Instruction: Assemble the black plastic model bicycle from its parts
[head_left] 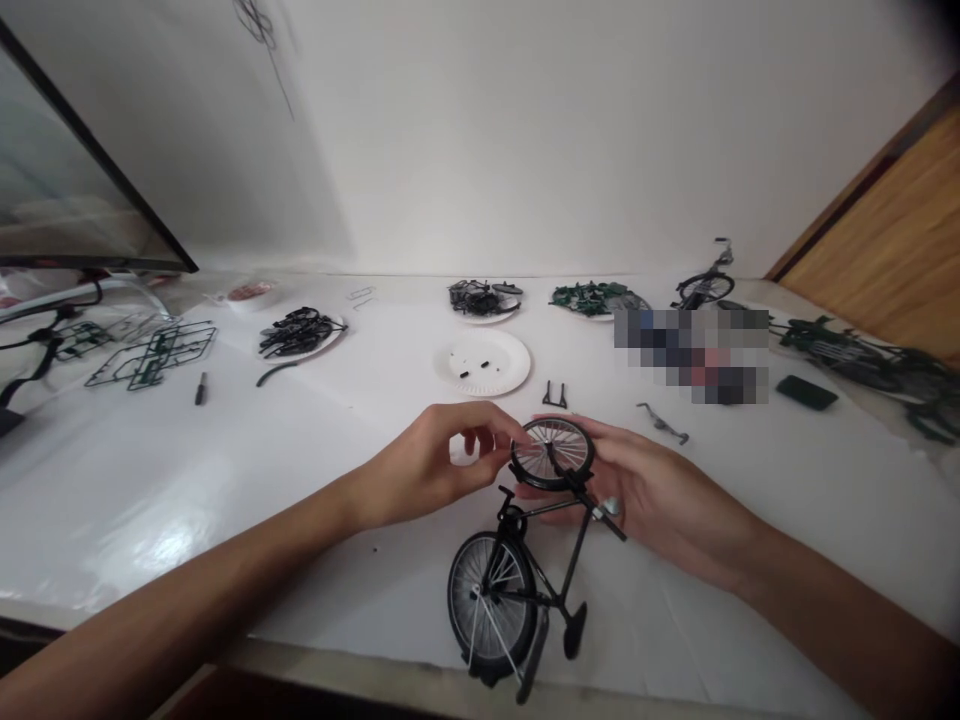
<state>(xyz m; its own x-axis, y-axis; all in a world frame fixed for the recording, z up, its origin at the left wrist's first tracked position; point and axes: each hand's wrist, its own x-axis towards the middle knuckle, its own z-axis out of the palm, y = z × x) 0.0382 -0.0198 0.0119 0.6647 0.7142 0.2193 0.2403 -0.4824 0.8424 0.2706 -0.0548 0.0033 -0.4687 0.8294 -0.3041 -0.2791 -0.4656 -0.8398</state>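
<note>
A black model bicycle [501, 600] with spoked wheels lies at an angle over the white table. Its front wheel [564, 450] points away from me, and the rear wheel is near the table's front edge. My left hand [450, 450] pinches the left side of the front wheel with thumb and fingertips. Cupped behind and to the right of that wheel, my right hand [637, 480] supports the bicycle near the handlebar, some of its fingers hidden by the wheel. A black two-pronged part [555, 394] lies just beyond my hands, and a small grey part [663, 424] is farther right.
A white plate [517, 365] with tiny black pieces lies ahead. Farther back are plates of black parts [300, 332] and green parts [591, 298]. Another model bicycle [705, 288] stands back right. Green frames [157, 355] and a small screwdriver [200, 388] lie left.
</note>
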